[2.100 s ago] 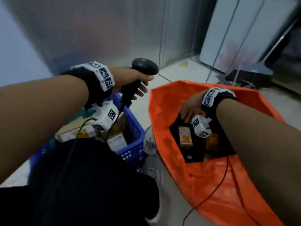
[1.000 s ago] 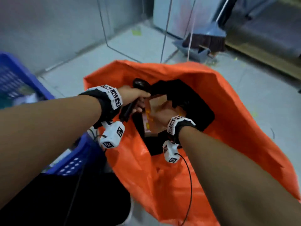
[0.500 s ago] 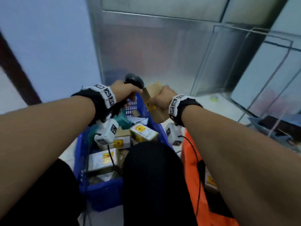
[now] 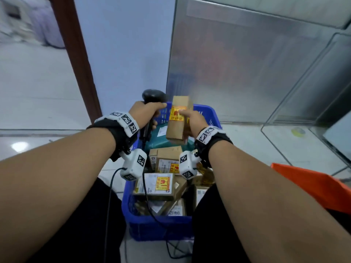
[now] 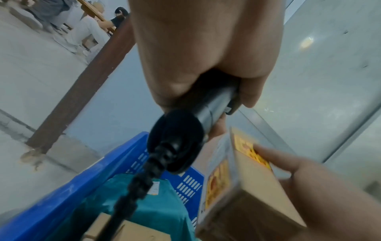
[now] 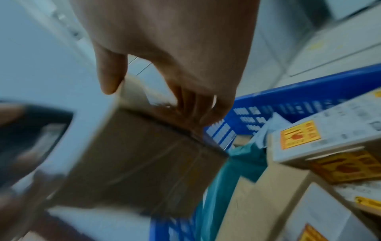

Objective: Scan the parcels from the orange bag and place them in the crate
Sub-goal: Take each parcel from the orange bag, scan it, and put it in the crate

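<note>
My right hand (image 4: 191,120) grips a small brown cardboard parcel (image 4: 177,120) with a yellow sticker, upright above the far end of the blue crate (image 4: 152,223). My left hand (image 4: 146,114) holds the black barcode scanner (image 4: 152,95) by its handle, its head just left of the parcel. In the left wrist view the scanner (image 5: 185,138) sits beside the parcel (image 5: 247,187). From the right wrist, my thumb and fingers clasp the parcel (image 6: 134,163). Only a corner of the orange bag (image 4: 313,186) shows at the right.
The crate holds several boxed parcels (image 4: 155,184) and a teal pouch (image 4: 159,141). The scanner cable (image 4: 148,202) trails down across the crate to the floor. A metal wall panel (image 4: 247,63) stands behind, a brown post (image 4: 76,59) at the left. My knees flank the crate.
I lifted the parcel out of the orange bag and turned left to the crate. Both hands now hold parcel and scanner together above the crate's far end.
</note>
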